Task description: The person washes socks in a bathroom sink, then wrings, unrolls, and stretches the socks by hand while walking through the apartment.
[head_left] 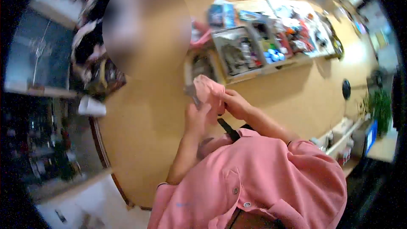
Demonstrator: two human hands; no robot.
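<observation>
Near the middle of the head view, both hands hold a piece of pink cloth [210,92] in front of the body. My left hand [197,116] is closed on its left side, beside a small grey part that is too blurred to name. On the right side, my right hand [237,104] pinches the cloth between thumb and fingers. Below the hands, a pink shirt [254,174] with buttons covers the body, and a dark strap [228,129] shows at its upper edge.
Beyond the hands stands a low table [271,65] with trays [239,51], blue and white balls [273,55] and mixed items. A white roll-like object [92,107] is at the left. A green plant [378,108] and shelf [345,138] stand at the right.
</observation>
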